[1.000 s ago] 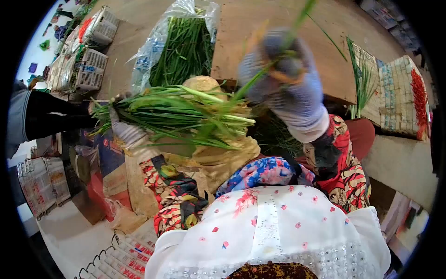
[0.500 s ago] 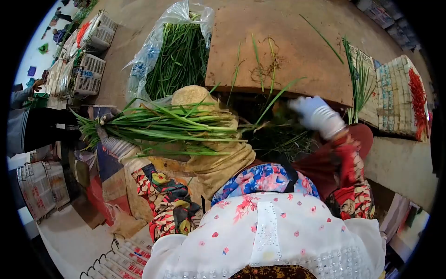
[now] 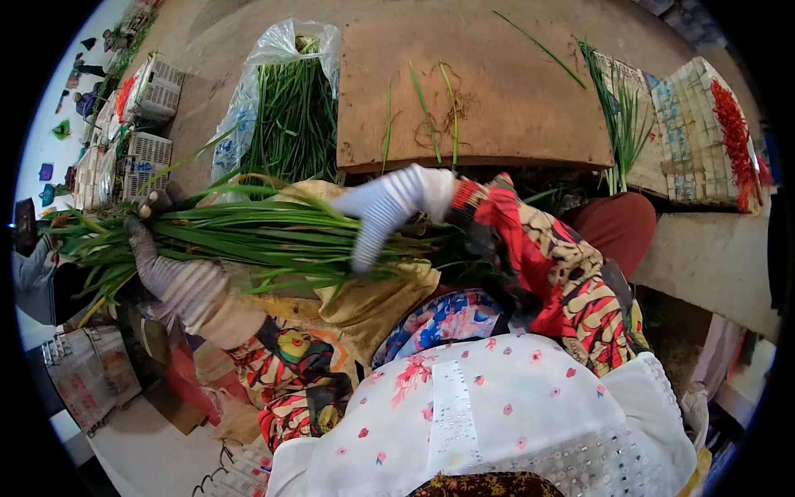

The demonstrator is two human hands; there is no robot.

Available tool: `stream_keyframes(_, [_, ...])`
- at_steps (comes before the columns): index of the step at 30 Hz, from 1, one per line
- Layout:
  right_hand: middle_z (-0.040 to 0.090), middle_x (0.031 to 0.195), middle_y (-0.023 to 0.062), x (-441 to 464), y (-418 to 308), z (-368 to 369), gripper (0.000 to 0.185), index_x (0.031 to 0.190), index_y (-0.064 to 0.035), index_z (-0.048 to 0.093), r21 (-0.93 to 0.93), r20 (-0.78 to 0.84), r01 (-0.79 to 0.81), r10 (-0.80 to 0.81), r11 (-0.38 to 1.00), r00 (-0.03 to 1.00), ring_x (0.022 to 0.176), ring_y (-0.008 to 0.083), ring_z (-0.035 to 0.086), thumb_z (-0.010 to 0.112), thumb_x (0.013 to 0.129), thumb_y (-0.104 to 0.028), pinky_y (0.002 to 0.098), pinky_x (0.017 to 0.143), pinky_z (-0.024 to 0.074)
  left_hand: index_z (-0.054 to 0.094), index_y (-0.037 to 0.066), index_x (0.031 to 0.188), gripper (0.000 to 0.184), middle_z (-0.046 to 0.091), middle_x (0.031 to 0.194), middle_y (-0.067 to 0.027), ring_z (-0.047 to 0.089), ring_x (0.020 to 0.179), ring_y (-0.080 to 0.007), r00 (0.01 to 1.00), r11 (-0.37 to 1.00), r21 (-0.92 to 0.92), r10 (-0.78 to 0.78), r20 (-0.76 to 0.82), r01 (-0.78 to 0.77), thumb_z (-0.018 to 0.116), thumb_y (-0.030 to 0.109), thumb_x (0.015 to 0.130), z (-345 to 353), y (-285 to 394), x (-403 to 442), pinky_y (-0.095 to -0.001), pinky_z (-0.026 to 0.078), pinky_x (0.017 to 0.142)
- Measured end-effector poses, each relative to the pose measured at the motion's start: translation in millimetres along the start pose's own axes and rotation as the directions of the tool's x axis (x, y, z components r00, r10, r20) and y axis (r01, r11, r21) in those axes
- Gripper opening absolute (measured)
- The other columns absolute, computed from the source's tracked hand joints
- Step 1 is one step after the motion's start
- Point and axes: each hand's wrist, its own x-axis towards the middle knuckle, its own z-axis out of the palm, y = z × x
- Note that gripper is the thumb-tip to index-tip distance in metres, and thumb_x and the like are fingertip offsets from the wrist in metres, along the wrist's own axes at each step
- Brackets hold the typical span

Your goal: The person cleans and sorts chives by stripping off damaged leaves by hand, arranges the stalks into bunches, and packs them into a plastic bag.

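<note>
My left hand [image 3: 170, 269], in a striped glove with dark fingertips, is wrapped round a bunch of long green leaves [image 3: 240, 234] held level across my lap. Over the right part of the bunch is my right hand [image 3: 385, 211], also gloved, its thumb and fingers spread apart around the leaves without closing on them. Under the bunch lies a tan cloth [image 3: 373, 302]. Beyond it stands a clear plastic bag [image 3: 228, 153] full of similar green leaves. A few loose stalks with roots [image 3: 454, 108] lie on a brown board [image 3: 513, 116].
White crates [image 3: 153, 157] stand at the far left, near a person's dark-clothed legs. At the right are more green stalks [image 3: 625, 132] and a woven box [image 3: 691, 141] with red ties [image 3: 733, 137]. Small figures of other people show at the upper left.
My right hand has come from the right side, over the dark pile, to the bunch. My left hand and the bunch have shifted left. The stalk that trailed from my right hand is no longer there.
</note>
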Motion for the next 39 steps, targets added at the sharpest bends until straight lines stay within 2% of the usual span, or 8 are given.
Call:
stream_keyframes(7, [0.064,0.083,0.0079,-85.4,70.0,45.9,0.032,0.108,-0.0033,0.057,-0.341,-0.516,-0.39,0.176,0.856,0.838,0.074,0.0125,0.056,0.061,0.085,-0.026,0.0278,0.065,0.0478,0.059,0.004,0.113,0.04,0.059,0.117,-0.0149,0.057,0.104,-0.028,0.681,0.913,0.308,0.049,-0.731,0.266,0.054,0.037,0.091,-99.4,19.8,21.4,-0.048,0.048,0.089])
stream_keyframes(11, [0.057,0.072,-0.0013,-159.6,40.6,57.8,0.025,0.099,-0.0049,0.059,0.192,-0.758,-0.042,0.175,0.981,0.629,0.057,0.0074,0.047,0.055,0.089,-0.028,0.0222,0.049,0.0395,0.052,0.001,0.119,0.053,0.056,0.117,-0.0208,0.056,0.101,-0.038,0.616,0.9,0.319,0.076,-0.784,0.296,0.054,0.044,0.089,-179.8,28.6,8.3,-0.0527,0.048,0.086])
stream_keyframes(16, [0.035,0.048,-0.0056,-245.2,-32.3,64.5,0.027,0.084,-0.0112,0.057,-0.162,-0.949,0.547,-0.281,0.821,0.141,0.036,0.008,0.025,0.052,0.091,-0.036,0.0244,0.037,0.0212,0.054,0.001,0.115,0.049,0.057,0.116,-0.0193,0.055,0.103,-0.0357,0.622,0.865,0.342,0.046,-0.782,0.366,0.055,0.042,0.088,-213.4,27.2,-18.3,-0.052,0.045,0.091])
stream_keyframes(18, [0.045,0.054,0.0,-255.6,-29.9,54.9,0.021,0.086,-0.01,0.061,-0.098,-0.889,0.558,-0.324,0.824,0.324,0.041,0.0146,0.039,0.051,0.092,-0.028,0.0287,0.041,0.034,0.056,0.003,0.113,0.045,0.057,0.115,-0.0186,0.055,0.103,-0.035,0.602,0.884,0.293,0.017,-0.798,0.364,0.055,0.041,0.089,-241.4,29.4,-19.8,-0.051,0.045,0.091])
stream_keyframes(21, [0.06,0.105,0.0119,-221.8,-5.1,57.5,0.044,0.115,-0.0062,0.055,-0.564,-0.72,-0.765,0.269,0.311,0.639,0.094,0.0298,0.058,0.066,0.076,-0.024,0.0373,0.082,0.0475,0.057,0.005,0.112,0.041,0.057,0.116,-0.0174,0.056,0.103,-0.0352,0.539,0.929,0.14,-0.072,-0.84,0.342,0.053,0.039,0.09,-247.1,29.5,-18.3,-0.0502,0.047,0.09])
stream_keyframes(26, [0.052,0.126,0.0158,-216.0,-4.9,-12.6,0.055,0.127,-0.0078,0.048,-0.37,-0.92,-0.623,-0.182,0.689,0.346,0.115,0.0317,0.05,0.062,0.081,-0.034,0.0402,0.096,0.0396,0.056,0.006,0.113,0.041,0.059,0.113,-0.0162,0.058,0.098,-0.034,0.61,0.954,0.061,-0.139,-0.78,0.294,0.054,0.039,0.09,-260.3,28.8,-32.3,-0.049,0.049,0.087])
stream_keyframes(31, [0.047,0.131,0.0163,-182.8,75.0,-142.0,0.057,0.127,-0.0083,0.046,-0.054,-0.827,-0.998,-0.562,0.042,0.021,0.127,0.032,0.038,0.05,0.086,-0.048,0.0461,0.104,0.0279,0.056,0.003,0.112,0.042,0.059,0.111,-0.0157,0.058,0.097,-0.0333,0.57,0.967,0.048,-0.106,-0.815,0.249,0.055,0.037,0.089,-241.6,19.8,-47.0,-0.0496,0.049,0.086])
stream_keyframes(39, [0.052,0.122,0.011,-55.7,98.9,-54.0,0.038,0.108,-0.0113,0.056,-0.96,-0.254,-0.28,-0.378,-0.013,0.89,0.113,0.0311,0.049,0.061,0.07,-0.014,0.041,0.096,0.0388,0.053,0.001,0.117,0.048,0.054,0.121,-0.017,0.052,0.108,-0.0346,0.56,0.971,0.081,-0.06,-0.827,0.225,0.056,0.039,0.088,-226.9,12.8,-74.8,-0.051,0.044,0.093])
